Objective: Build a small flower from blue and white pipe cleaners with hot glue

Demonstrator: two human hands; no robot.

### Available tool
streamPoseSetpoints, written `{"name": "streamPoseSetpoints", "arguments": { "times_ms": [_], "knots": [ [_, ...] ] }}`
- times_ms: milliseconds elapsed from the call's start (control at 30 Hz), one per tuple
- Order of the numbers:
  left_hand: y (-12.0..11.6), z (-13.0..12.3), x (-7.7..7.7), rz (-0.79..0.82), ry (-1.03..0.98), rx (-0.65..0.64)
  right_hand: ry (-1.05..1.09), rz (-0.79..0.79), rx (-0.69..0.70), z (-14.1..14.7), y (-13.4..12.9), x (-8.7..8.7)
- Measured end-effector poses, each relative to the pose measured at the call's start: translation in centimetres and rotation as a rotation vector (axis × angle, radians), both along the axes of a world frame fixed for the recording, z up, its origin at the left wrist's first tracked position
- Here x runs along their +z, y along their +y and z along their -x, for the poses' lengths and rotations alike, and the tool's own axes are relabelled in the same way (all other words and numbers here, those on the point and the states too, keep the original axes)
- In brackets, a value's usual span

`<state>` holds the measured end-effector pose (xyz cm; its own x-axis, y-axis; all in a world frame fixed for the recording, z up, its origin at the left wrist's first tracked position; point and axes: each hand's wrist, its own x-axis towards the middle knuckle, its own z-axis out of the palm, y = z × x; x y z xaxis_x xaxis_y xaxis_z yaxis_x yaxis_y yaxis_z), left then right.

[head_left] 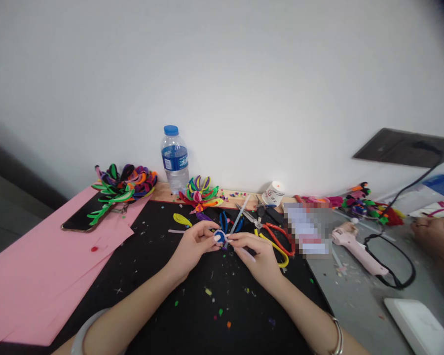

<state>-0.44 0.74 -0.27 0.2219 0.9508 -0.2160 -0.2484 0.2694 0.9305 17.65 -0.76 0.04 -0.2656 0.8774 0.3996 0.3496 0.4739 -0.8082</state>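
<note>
Between my two hands, above the black mat (151, 305), is a small round coil of blue and pale lilac pipe cleaner (219, 237). My left hand (194, 246) pinches the coil from its left side. On the other side, my right hand (257, 256) has its fingers closed on the lilac pipe cleaner at the coil's edge, and a lilac end shows below those fingers. Just behind lie blue pipe cleaner loops (224, 221), a yellow loop (182, 220) and a clear glue stick (240, 214). Scissors with red handles (281, 237) rest right of my right hand.
A water bottle (174, 162) stands against the wall beside bundles of colourful pipe cleaners (133, 182). Pink sheets (59, 276) and a phone (79, 214) lie left. A corded pink glue gun (360, 251) lies right, near another person's hand (436, 239). Scraps dot the mat.
</note>
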Motion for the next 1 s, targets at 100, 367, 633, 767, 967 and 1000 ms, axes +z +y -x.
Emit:
{"name": "streamPoseSetpoints", "arguments": {
  "times_ms": [100,367,633,767,967,1000],
  "knots": [
    [-0.03,-0.04,0.1,-0.001,0.004,0.001,0.007,-0.005,0.0,0.02,-0.01,0.05],
    [0.04,-0.01,-0.03,0.0,0.012,-0.003,0.011,0.005,0.001,0.01,0.04,-0.05],
    [-0.04,0.04,-0.17,-0.009,0.01,-0.013,0.005,0.009,0.003,0.06,-0.09,0.1],
    [-0.02,0.01,-0.06,-0.005,0.011,-0.008,0.005,0.007,0.001,0.09,-0.02,0.03],
    [0.04,0.08,-0.32,-0.012,0.01,-0.018,0.009,0.002,0.003,0.15,0.08,0.11],
    [0.05,0.1,-0.39,-0.012,0.012,-0.019,0.011,-0.001,0.003,0.17,0.07,0.12]
  ]
}}
